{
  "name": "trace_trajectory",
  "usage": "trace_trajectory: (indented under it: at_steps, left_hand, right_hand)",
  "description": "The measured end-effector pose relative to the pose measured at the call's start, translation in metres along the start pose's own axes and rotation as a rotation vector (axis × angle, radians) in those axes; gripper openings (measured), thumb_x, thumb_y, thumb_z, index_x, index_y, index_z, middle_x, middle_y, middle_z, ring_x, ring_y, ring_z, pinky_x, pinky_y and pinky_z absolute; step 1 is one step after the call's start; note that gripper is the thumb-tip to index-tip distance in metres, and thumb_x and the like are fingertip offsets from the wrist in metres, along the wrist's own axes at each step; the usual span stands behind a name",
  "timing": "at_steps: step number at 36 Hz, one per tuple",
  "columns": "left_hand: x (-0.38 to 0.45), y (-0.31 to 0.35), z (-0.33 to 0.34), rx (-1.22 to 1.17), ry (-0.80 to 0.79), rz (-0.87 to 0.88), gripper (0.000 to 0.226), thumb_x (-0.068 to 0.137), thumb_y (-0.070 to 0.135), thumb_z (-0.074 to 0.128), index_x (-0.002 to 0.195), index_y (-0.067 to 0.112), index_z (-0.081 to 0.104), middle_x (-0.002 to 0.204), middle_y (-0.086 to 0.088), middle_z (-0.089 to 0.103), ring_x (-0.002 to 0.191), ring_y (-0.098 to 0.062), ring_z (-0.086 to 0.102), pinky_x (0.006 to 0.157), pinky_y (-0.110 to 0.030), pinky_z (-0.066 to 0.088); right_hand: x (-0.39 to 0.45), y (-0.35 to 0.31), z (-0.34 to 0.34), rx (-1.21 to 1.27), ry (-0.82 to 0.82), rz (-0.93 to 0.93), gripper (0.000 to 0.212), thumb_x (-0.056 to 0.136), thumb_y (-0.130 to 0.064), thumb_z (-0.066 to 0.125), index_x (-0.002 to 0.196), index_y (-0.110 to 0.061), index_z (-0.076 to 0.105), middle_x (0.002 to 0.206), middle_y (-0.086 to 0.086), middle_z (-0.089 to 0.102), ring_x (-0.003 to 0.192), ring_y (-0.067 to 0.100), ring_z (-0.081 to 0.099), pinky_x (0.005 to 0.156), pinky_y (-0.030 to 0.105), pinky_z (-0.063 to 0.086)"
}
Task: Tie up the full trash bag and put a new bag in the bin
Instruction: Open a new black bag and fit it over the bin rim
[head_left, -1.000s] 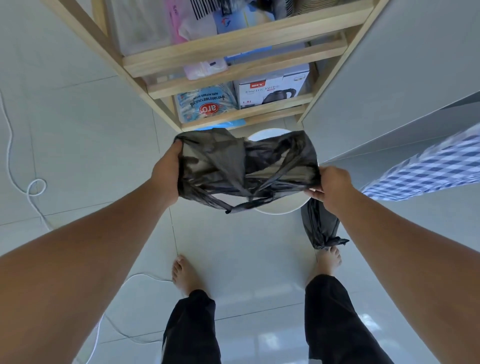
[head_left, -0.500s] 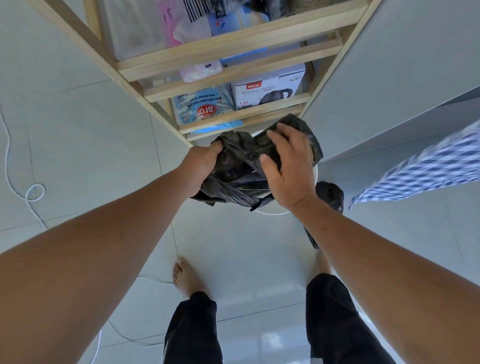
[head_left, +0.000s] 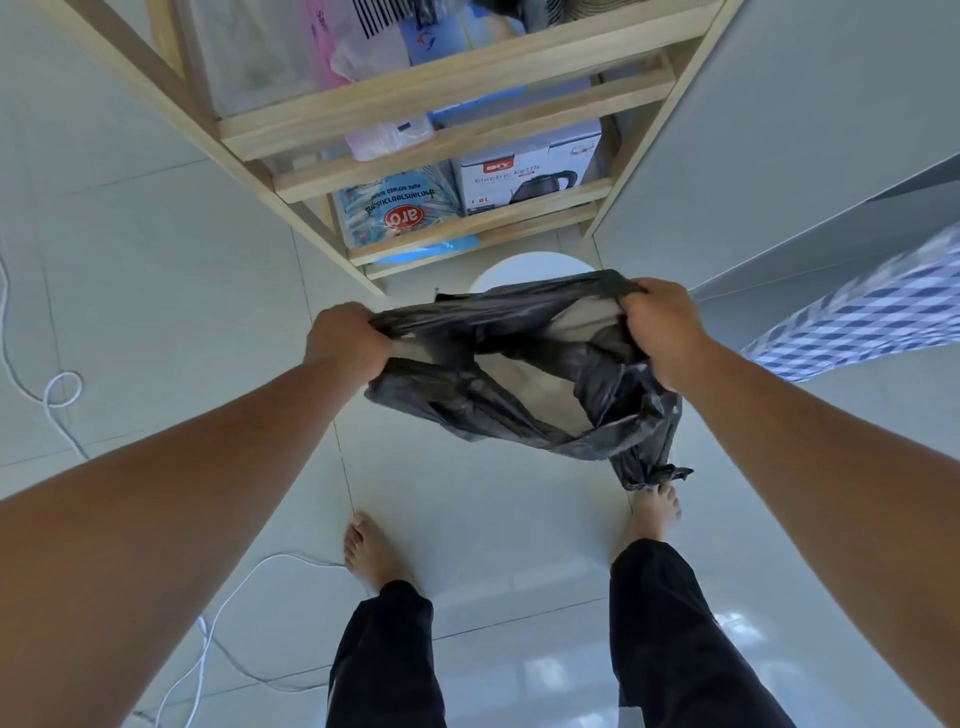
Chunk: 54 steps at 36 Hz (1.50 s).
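Bag (head_left: 498, 364): black thin film, hanging stretched in the air between the left hand (head_left: 345, 338) and the right hand (head_left: 662, 332), covering the near edge of the bin (head_left: 530, 265); its mouth is gaping a little, with pale floor (head_left: 467, 519) showing through.
Left hand: fingers are curling tight on the left rim, bunching the film.
Right hand: fingers are clamping on the right rim; the thumb is hiding behind the film.
Bin: white and round, standing at the front edge of the shelf (head_left: 467, 88); only its far edge is showing.
Dark bunch (head_left: 649, 467): sitting by the right foot (head_left: 652, 512); I cannot tell whether it is this bag's tail or the tied full one.
Step, as I am judging it: opening the mouth before lining the bin.
Doing it well: parting the two rim layers rather than only pulling sideways, dropping the bottom in first, then folding the rim over the far edge and the near edge evenly.
Risk: thin film is likely tearing under a hard tug.
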<state>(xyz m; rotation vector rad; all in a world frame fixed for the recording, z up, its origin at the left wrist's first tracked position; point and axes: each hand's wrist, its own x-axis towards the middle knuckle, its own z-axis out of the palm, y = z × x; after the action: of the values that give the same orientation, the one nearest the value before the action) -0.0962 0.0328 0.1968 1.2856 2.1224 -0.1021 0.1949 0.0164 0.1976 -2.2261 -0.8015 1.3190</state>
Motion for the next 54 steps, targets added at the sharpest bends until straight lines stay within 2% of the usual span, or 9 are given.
trace_trajectory:
  at_steps: [7,11,15,18,25,32,39,47,54]
  left_hand:
    - [-0.001,0.004,-0.002,-1.028,-0.362,-0.558,0.013,0.093,-0.006,0.049,0.095,0.001,0.06,0.104,-0.017,0.066,0.082,-0.026,0.065,0.08,-0.037,0.055]
    - [-0.019,0.015,-0.002,-0.847,-0.52,-0.463,0.015,0.092,0.01,0.056,0.079,0.006,0.062,0.063,-0.014,0.068,0.041,-0.022,0.065,0.039,-0.026,0.052]
    - [-0.023,0.022,0.012,-0.881,-0.671,-0.447,0.017,0.083,0.027,0.069,0.086,0.011,0.07,0.076,-0.01,0.076,0.061,-0.023,0.072,0.057,-0.03,0.059]
    - [-0.017,0.029,0.029,-0.864,-0.656,-0.438,0.035,0.078,0.039,0.073,0.098,0.011,0.074,0.095,-0.011,0.077,0.083,-0.027,0.073,0.078,-0.036,0.059]
    - [0.015,0.049,0.083,-0.76,-0.482,-0.461,0.076,0.068,0.055,0.073,0.127,0.01,0.061,0.115,-0.012,0.07,0.097,-0.032,0.069,0.093,-0.043,0.053]
    - [0.03,0.067,0.137,-0.605,-0.611,-0.414,0.064,0.095,0.05,0.05,0.141,0.005,0.044,0.135,-0.016,0.056,0.114,-0.033,0.059,0.086,-0.038,0.05]
    - [0.069,0.064,0.16,-0.606,-0.389,-0.217,0.055,0.074,0.051,0.075,0.109,0.008,0.068,0.105,-0.011,0.07,0.09,-0.031,0.068,0.09,-0.04,0.055]
    - [0.109,0.05,0.161,-0.624,-0.194,0.095,0.036,0.076,0.005,0.077,0.11,0.007,0.067,0.098,-0.006,0.071,0.086,-0.018,0.068,0.082,-0.029,0.056]
    - [0.126,0.046,0.162,-0.487,-0.013,0.134,0.026,0.084,0.022,0.068,0.106,0.009,0.071,0.098,-0.004,0.073,0.089,-0.018,0.068,0.074,-0.025,0.052]
  right_hand:
    - [0.011,0.03,-0.045,0.099,-0.159,0.119,0.008,0.083,-0.015,0.071,0.087,-0.008,0.072,0.078,0.012,0.067,0.072,0.027,0.063,0.078,0.038,0.054]
    - [0.014,0.04,-0.059,0.391,-0.153,0.365,0.021,0.093,0.002,0.046,0.084,-0.003,0.065,0.056,0.008,0.069,0.048,0.019,0.068,0.047,0.031,0.058]
    - [0.025,0.044,-0.074,0.688,-0.121,0.469,0.036,0.09,0.008,0.026,0.089,-0.003,0.061,0.066,0.013,0.072,0.056,0.022,0.072,0.045,0.033,0.057]
    - [0.032,0.044,-0.076,0.804,-0.094,0.467,0.038,0.086,0.01,0.027,0.097,0.0,0.062,0.086,0.016,0.071,0.067,0.026,0.074,0.055,0.037,0.06]
    - [0.066,0.051,-0.059,0.542,-0.025,0.383,0.017,0.088,-0.002,0.054,0.098,-0.007,0.067,0.076,0.01,0.072,0.067,0.024,0.071,0.054,0.032,0.057]
    - [0.104,0.067,-0.051,0.23,0.001,0.35,0.025,0.076,-0.009,0.063,0.099,-0.001,0.069,0.096,0.022,0.071,0.086,0.036,0.07,0.082,0.05,0.057]
    - [0.131,0.086,-0.025,-0.043,-0.079,0.135,0.033,0.066,-0.007,0.049,0.092,-0.002,0.07,0.089,0.023,0.068,0.079,0.031,0.062,0.07,0.04,0.05]
    - [0.155,0.089,-0.007,0.232,0.056,0.028,0.042,0.076,0.003,0.041,0.093,-0.022,0.071,0.085,0.005,0.069,0.081,0.025,0.065,0.073,0.031,0.055]
    - [0.162,0.086,0.004,0.274,0.078,-0.01,0.043,0.077,0.002,0.041,0.104,-0.019,0.067,0.083,0.006,0.067,0.076,0.025,0.067,0.068,0.034,0.056]
